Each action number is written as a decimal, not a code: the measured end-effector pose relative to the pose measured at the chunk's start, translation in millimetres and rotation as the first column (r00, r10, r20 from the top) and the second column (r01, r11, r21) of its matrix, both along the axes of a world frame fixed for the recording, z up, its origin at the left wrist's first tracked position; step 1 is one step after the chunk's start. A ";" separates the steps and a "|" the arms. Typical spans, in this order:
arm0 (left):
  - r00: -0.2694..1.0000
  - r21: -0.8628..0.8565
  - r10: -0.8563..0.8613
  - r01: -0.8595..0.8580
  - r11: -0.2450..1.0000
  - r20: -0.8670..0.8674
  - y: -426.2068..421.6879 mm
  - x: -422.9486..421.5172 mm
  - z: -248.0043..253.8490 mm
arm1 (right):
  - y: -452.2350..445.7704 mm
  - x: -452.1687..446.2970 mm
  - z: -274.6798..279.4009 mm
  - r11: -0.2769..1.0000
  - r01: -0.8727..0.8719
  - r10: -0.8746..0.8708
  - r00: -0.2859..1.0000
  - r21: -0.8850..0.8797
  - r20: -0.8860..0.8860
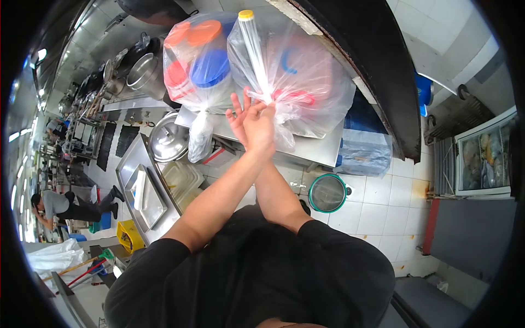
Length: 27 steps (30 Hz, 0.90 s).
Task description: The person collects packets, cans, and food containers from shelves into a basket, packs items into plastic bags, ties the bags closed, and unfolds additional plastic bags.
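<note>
Clear plastic bag (314,79) sits by the tabletop's (330,147) front edge; left hand (260,128) at its neck, grip unclear; right hand (236,121) beneath, fingers spread.

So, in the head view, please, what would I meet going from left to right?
Yellow container → tied clear bag → larger clear bag → glass-fronted cabinet.

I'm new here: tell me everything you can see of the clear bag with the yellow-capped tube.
The bag looks like thin, crinkled plastic. It bulges, showing blurred reddish shapes and a blue curve. Its bunched neck faces the wearer, a red strip near it. A pale tube with a yellow cap runs along it, inside or on top I cannot tell. It rests on a metal table, beside the tub bag; the left hand is at its neck.
</note>
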<state>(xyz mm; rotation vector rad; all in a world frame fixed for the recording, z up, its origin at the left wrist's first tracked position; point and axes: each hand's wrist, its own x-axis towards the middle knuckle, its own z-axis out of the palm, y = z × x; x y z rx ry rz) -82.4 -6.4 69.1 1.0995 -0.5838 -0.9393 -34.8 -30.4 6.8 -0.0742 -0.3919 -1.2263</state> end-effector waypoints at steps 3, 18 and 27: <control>0.992 -0.036 0.085 -0.082 0.996 0.089 0.4 -5.8 5.0 | -15.5 25.9 -29.5 0.999 -0.001 -0.007 0.987 0.050 0.161; 0.982 -0.120 -0.007 -0.016 0.993 -0.186 19.9 -17.9 19.6 | 12.1 -35.5 2.3 0.997 -0.065 0.066 0.997 -0.034 0.028; 0.851 0.115 -0.483 0.511 0.852 -0.205 5.6 56.7 14.0 | -23.5 -32.2 -66.7 0.988 -0.157 0.156 0.983 -0.002 -0.098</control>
